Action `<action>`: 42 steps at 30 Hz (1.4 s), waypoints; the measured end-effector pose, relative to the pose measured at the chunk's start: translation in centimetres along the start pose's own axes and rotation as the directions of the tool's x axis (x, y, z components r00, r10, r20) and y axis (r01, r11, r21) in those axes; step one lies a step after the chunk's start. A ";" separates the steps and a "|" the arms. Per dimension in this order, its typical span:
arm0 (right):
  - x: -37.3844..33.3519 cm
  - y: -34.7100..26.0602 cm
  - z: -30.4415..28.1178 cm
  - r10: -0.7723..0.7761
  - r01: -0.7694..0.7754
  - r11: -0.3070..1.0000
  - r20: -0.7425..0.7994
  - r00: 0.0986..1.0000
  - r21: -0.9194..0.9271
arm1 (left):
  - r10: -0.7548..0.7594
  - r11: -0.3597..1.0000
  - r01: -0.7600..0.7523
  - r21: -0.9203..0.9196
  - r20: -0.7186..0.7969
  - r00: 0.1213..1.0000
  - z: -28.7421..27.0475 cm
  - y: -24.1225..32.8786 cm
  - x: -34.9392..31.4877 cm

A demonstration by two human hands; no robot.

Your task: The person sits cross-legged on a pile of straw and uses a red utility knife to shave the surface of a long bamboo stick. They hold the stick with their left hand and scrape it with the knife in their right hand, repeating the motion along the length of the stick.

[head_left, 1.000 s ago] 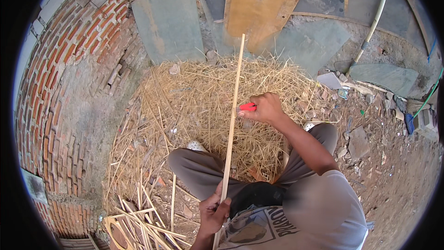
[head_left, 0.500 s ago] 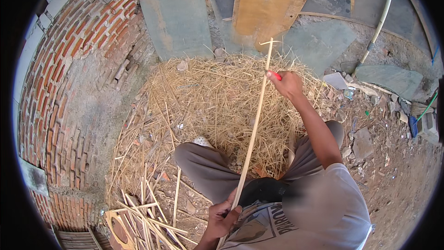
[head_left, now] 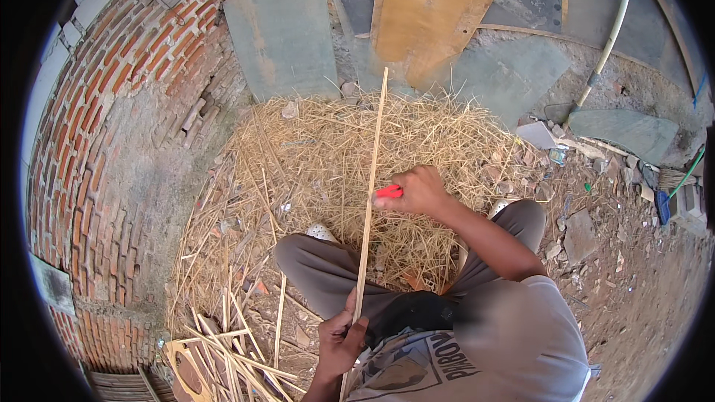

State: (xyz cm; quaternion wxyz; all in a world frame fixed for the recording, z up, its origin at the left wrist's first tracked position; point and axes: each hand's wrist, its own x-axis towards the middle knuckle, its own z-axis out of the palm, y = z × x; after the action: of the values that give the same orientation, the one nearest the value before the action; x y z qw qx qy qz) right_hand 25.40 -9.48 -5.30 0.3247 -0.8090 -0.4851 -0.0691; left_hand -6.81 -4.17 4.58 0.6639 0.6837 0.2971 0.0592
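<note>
A long, thin pale strip of wood, perhaps bamboo, slants up from my lap over the shavings. My left hand is closed round its lower part, close to my body. About midway along it, my right hand grips a red-handled tool, probably a knife, held against the strip. The tool's blade is too small to make out. Between and beyond my bent legs lies a broad heap of curly pale shavings.
Several cut strips lie piled at my lower left. A worn brick wall rises on the left. Grey and brown boards lean at the back, with a pale pipe to their right. Rubble covers the right-hand ground.
My right hand has drawn the red-handled tool down the strip towards me and leftwards. The strip's far end has swung left, and the curled shaving near its tip no longer shows.
</note>
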 end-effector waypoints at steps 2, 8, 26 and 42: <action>0.8 1.3 -0.2 0.122 -0.122 0.992 0.002 0.992 -0.011 | -0.010 1.000 0.010 0.017 0.014 1.000 0.0 -0.1 0.0; 1.6 4.9 -1.3 0.345 -0.341 0.933 0.012 0.939 -0.115 | -0.001 0.996 0.013 -0.093 0.121 0.993 0.4 -1.0 -0.2; 0.3 0.8 -0.8 0.232 -0.242 0.969 0.152 0.961 0.051 | -0.013 0.923 0.028 -0.384 0.041 0.999 -1.0 -2.6 -1.8; 0.2 1.8 0.9 0.071 -0.072 0.994 -0.019 0.997 -0.077 | 0.004 0.955 0.026 -0.296 0.101 0.995 -0.7 -1.6 0.5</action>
State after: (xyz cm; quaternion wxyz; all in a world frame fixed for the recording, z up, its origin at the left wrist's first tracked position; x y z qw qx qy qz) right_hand 26.79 -9.36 -6.74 0.2991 -0.8374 -0.4500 -0.0826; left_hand -7.23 -3.40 2.96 0.7735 0.5766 0.2550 0.0651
